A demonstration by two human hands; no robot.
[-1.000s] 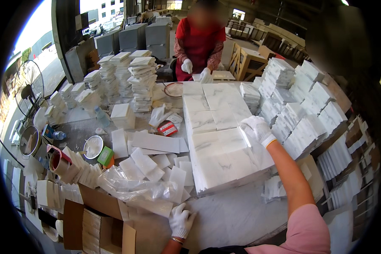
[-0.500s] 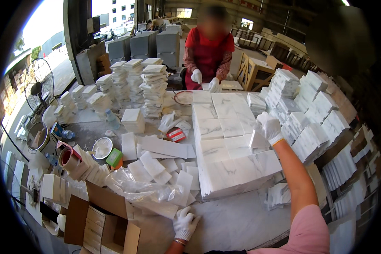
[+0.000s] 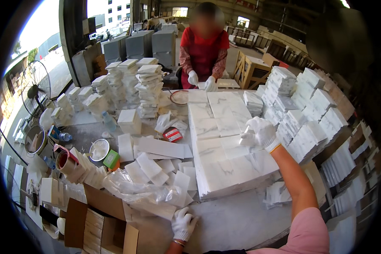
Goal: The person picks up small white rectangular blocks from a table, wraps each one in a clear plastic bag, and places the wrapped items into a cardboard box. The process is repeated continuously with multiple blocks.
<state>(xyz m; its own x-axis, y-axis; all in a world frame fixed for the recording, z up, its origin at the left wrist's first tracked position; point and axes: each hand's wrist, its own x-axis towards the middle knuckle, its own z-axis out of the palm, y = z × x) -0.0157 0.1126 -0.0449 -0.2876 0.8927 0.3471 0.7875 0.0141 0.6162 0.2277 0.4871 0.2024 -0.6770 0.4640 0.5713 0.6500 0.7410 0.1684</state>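
White marble tiles with grey veins lie side by side in rows on a raised block [image 3: 224, 171] at the middle right. Above these rows is my right hand [image 3: 262, 132], in a white knitted glove. Its fingers are closed on a white marble tile [image 3: 246, 139], seen nearly edge-on. My left hand [image 3: 183, 224], gloved too, rests on the table near the front edge, thumb apart and fingers stretched out. It lies beside the end of a long white strip [image 3: 156, 207] partly under clear plastic film [image 3: 135, 186].
Loose white offcuts [image 3: 150, 165] lie left of the block. A cardboard box [image 3: 101, 220] holding tiles stands front left, near a white bowl [image 3: 99, 149]. Tile stacks rise at back left [image 3: 148, 91] and right [image 3: 313, 101]. Across the table stands a gloved co-worker [image 3: 204, 59].
My right hand has moved a little left and turned, so the tile that showed a tilted face now appears almost edge-on. My left hand stays in place. The view has shifted slightly.
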